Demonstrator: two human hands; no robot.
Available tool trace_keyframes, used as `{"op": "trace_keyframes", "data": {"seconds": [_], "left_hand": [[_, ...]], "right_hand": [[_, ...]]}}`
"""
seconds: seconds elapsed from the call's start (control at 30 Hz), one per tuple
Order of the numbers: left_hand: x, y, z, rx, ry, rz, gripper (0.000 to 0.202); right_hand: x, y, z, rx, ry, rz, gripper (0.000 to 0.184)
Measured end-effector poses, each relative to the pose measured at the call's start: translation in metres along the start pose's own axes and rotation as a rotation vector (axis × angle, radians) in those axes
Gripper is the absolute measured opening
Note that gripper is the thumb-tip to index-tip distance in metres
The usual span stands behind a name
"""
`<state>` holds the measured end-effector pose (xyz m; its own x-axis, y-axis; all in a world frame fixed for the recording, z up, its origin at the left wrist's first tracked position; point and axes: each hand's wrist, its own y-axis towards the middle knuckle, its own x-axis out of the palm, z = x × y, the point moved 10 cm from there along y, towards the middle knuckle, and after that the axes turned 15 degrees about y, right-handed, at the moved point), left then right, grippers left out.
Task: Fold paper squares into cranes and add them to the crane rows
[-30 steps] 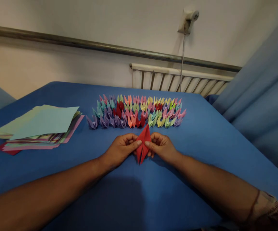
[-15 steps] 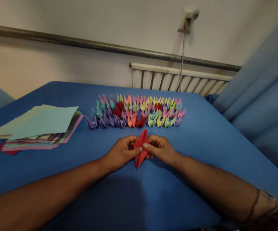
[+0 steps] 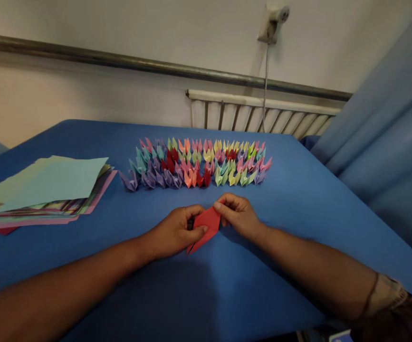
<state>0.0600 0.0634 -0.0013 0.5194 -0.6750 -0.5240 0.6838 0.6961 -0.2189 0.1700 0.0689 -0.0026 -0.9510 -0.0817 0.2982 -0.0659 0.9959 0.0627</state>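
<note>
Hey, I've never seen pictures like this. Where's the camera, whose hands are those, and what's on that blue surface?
No machine here: these are one person's bare hands, seen from a camera worn on that person's head, looking forward and down. The left hand and right hand both hold one folded red paper. On the blue surface, beyond the hands, stand rows of small folded paper figures in many colours. To the left lies a stack of coloured paper, with a pale blue sheet on top.

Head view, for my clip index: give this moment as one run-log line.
left hand: holds folded red paper | right hand: pinches its far end | beyond: colourful paper figures | left: paper stack
</note>
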Motion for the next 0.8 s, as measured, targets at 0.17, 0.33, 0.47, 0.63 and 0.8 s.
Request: {"op": "trace_keyframes", "data": {"seconds": [0.17, 0.33, 0.47, 0.63, 0.8], "left_hand": [[-0.019, 0.002, -0.003, -0.016, -0.024, 0.131, 0.030], [-0.040, 0.006, -0.010, -0.034, -0.010, 0.230, 0.037], [-0.047, 0.009, -0.015, -0.047, 0.098, 0.233, 0.041], [-0.055, 0.007, -0.016, -0.032, 0.442, 0.308, 0.041], [-0.055, 0.007, -0.020, -0.014, 0.538, 0.321, 0.040]], "right_hand": [[-0.005, 0.003, 0.005, 0.063, 0.070, 0.004, 0.039], [-0.018, 0.008, 0.006, 0.045, 0.115, 0.074, 0.037], [-0.025, 0.011, 0.010, 0.059, -0.085, 0.058, 0.034], [-0.025, 0.007, -0.005, -0.060, -0.726, 0.011, 0.024], [-0.023, 0.003, -0.010, -0.011, -1.068, -0.011, 0.017]]}}
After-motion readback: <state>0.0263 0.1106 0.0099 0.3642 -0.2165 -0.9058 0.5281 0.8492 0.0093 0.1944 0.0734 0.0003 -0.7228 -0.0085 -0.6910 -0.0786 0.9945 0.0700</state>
